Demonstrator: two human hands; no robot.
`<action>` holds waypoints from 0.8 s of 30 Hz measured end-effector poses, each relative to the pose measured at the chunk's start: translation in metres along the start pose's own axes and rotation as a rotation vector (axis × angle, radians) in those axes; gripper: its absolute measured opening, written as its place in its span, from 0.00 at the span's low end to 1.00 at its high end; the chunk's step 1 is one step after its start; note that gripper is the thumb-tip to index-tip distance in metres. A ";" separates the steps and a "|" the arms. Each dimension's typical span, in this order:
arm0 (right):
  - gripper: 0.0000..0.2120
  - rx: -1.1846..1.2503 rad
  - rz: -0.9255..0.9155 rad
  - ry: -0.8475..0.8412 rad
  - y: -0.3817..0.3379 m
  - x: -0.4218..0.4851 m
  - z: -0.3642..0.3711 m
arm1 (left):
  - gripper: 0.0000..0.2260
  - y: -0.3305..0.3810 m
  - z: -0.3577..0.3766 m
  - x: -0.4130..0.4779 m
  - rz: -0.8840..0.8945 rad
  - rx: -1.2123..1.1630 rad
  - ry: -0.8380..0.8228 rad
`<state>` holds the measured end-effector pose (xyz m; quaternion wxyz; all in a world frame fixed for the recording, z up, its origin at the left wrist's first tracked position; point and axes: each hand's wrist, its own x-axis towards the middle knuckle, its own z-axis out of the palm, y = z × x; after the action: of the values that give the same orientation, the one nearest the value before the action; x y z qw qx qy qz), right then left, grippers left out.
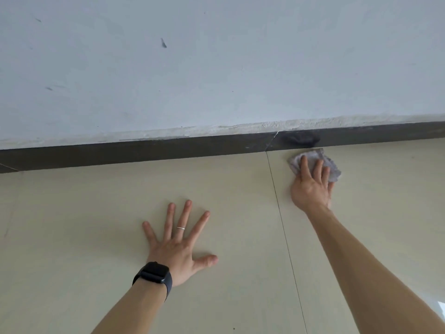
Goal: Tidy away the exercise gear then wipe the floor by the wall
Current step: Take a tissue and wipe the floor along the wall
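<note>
A crumpled grey cloth (331, 163) lies on the beige tiled floor (96, 213) right against the dark skirting board (168, 150). My right hand (311, 186) presses flat on the cloth, fingers pointing at the wall, covering its lower left part. My left hand (179, 244) rests palm down on the bare floor, fingers spread wide, with a ring on one finger and a black watch on the wrist. No exercise gear is in view.
A pale grey-blue wall (216, 68) with a few dark scuffs rises behind the skirting. A dark smudge (301, 138) marks the skirting just above the cloth. A thin tile joint (281, 225) runs from the wall towards me between my arms.
</note>
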<state>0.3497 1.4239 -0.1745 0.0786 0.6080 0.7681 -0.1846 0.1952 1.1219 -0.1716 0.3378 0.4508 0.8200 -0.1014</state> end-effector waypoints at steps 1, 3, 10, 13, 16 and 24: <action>0.31 0.010 0.010 0.008 -0.016 -0.003 0.005 | 0.43 0.000 -0.001 0.001 -0.003 -0.002 0.004; 0.33 -0.017 -0.110 0.018 -0.056 -0.029 0.022 | 0.43 0.001 -0.003 -0.001 -0.008 0.004 -0.020; 0.34 -0.225 -0.750 -0.122 -0.098 -0.066 0.042 | 0.42 0.004 -0.007 -0.002 -0.030 0.008 -0.038; 0.34 -0.128 -0.457 -0.064 -0.031 -0.024 0.019 | 0.42 0.003 -0.007 -0.001 -0.028 0.015 -0.051; 0.32 -0.042 -0.088 0.005 0.061 -0.003 -0.011 | 0.42 0.003 -0.005 0.000 -0.030 0.018 -0.049; 0.30 -0.009 -0.249 0.014 0.050 -0.118 0.036 | 0.42 0.006 -0.011 -0.002 -0.050 0.018 -0.087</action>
<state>0.4234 1.3128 -0.1758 0.0523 0.5087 0.8391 -0.1855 0.1954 1.1292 -0.1617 0.3664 0.4283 0.8146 -0.1369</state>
